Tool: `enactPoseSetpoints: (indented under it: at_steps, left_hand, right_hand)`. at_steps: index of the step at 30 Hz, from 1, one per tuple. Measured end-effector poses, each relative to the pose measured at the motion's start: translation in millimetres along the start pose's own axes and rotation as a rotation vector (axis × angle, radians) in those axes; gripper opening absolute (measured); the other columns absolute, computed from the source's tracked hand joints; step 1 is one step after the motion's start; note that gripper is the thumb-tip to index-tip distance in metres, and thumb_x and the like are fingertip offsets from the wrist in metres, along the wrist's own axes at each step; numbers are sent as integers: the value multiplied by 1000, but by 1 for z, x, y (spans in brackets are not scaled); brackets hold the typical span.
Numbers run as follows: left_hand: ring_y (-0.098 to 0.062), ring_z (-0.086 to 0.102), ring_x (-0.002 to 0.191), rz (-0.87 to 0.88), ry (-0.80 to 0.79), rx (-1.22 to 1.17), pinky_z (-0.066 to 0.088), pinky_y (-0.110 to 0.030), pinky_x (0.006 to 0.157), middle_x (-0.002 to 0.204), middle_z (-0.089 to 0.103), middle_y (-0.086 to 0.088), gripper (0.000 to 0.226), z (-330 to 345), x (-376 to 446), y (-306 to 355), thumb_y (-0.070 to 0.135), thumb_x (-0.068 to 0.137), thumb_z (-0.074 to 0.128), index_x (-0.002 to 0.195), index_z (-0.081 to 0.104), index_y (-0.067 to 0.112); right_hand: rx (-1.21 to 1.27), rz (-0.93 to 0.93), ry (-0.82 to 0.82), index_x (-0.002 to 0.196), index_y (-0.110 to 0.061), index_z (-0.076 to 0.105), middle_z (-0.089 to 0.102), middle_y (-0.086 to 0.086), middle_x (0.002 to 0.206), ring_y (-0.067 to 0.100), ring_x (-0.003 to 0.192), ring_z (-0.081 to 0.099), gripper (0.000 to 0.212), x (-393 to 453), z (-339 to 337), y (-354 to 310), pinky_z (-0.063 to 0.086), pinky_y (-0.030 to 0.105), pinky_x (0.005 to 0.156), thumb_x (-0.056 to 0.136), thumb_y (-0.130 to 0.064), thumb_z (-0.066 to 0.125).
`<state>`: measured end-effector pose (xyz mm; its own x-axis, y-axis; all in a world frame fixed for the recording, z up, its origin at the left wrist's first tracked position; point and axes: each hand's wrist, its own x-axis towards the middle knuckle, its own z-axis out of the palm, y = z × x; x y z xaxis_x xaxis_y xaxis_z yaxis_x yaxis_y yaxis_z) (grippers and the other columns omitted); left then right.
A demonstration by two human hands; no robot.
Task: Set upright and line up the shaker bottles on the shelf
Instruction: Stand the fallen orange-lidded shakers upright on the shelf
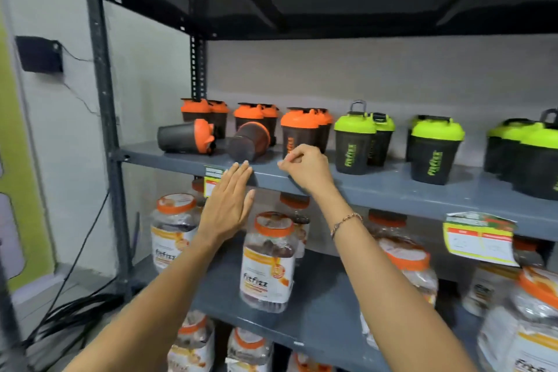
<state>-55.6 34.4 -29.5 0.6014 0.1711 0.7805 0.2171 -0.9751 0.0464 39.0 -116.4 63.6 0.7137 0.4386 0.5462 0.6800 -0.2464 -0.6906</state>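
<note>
A grey metal shelf (377, 187) carries orange-lidded and green-lidded shaker bottles. Most stand upright, but two orange-lidded ones lie toppled at the left: one on its side (185, 136), another (249, 142) with its base toward the camera. The left hand (225, 205) is flat and open below the shelf edge. The right hand (306, 167) is loosely curled, empty, before an upright orange-lidded shaker (297, 130).

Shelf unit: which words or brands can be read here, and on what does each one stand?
"Fitfizz": clear jar, white label, lower shelf.
"Fitfizz", partly hidden: left jar.
"Fitfizz", vertical green: green-lid shaker and its neighbour.
Orange print on orange-lid shaker: unreadable.
Price tags: blurred.
</note>
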Motion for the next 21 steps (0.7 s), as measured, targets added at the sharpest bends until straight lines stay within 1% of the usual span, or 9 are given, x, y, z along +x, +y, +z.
enactPoseSetpoints:
  at_steps: [2, 4, 5, 7, 8, 11, 14, 18, 21]
  left_hand:
    - [-32, 41, 135, 5, 3, -5, 25, -39, 114, 143, 47, -17, 55, -6, -1, -32, 31, 95, 33, 135, 48, -4]
    - [-33, 44, 132, -1, 7, -1, 27, -41, 113, 140, 49, -18, 56, -11, 0, -63, 31, 95, 31, 133, 50, -5]
    - [-34, 45, 132, -9, 6, -2, 29, -42, 113, 139, 50, -19, 56, -13, 3, -77, 31, 94, 31, 133, 50, -5]
    - [-36, 50, 126, 8, 7, 12, 32, -44, 110, 134, 54, -21, 55, -15, 9, -101, 30, 93, 32, 129, 53, -7]
    - [-37, 54, 122, 33, 11, 23, 33, -43, 108, 129, 57, -23, 54, -14, 12, -111, 29, 93, 33, 126, 55, -8]
    - [-37, 60, 111, 100, 40, 30, 28, -39, 105, 120, 62, -22, 50, -9, 19, -134, 28, 92, 37, 121, 59, -6]
    - [-33, 60, 109, 92, 84, 7, 28, -41, 107, 118, 63, -17, 47, 1, 21, -142, 30, 93, 37, 119, 60, -1]
    - [-33, 59, 105, 102, 124, -73, 30, -40, 105, 114, 63, -15, 43, 7, 26, -144, 29, 92, 38, 114, 62, 1]
    - [-31, 58, 107, 136, 161, -86, 29, -39, 107, 114, 63, -14, 41, 11, 27, -151, 29, 92, 39, 113, 62, 2]
  right_hand:
    - [24, 45, 32, 56, -5, 64, 71, 19, 73, 35, 82, 65, 34, 7, 25, -15, 49, 31, 75, 84, -24, 66]
    - [11, 83, 72, 48, -4, 55, 60, 17, 56, 37, 70, 56, 50, 15, 48, -29, 42, 32, 69, 90, -30, 58]
    - [-4, 114, 81, 50, -5, 53, 61, 15, 59, 35, 73, 56, 52, 21, 59, -36, 41, 33, 70, 92, -36, 54]
    - [-58, 172, 71, 77, -3, 65, 70, 21, 92, 36, 94, 62, 57, 32, 79, -47, 44, 35, 78, 92, -53, 44]
    - [-82, 197, 59, 90, -3, 66, 69, 21, 106, 36, 103, 61, 64, 37, 88, -50, 44, 36, 82, 90, -61, 40]
    - [-137, 265, 76, 112, -3, 65, 64, 18, 121, 35, 115, 57, 85, 47, 109, -58, 42, 36, 89, 83, -76, 33]
    - [-250, 300, 122, 115, -5, 66, 65, 17, 123, 35, 116, 58, 82, 53, 122, -62, 43, 37, 90, 80, -75, 41]
    - [-282, 315, 175, 116, -8, 66, 66, 15, 122, 35, 115, 58, 68, 54, 126, -67, 44, 34, 87, 77, -62, 56]
    - [-316, 316, 210, 116, -5, 65, 61, 18, 123, 36, 117, 53, 66, 53, 126, -66, 44, 35, 88, 73, -55, 63]
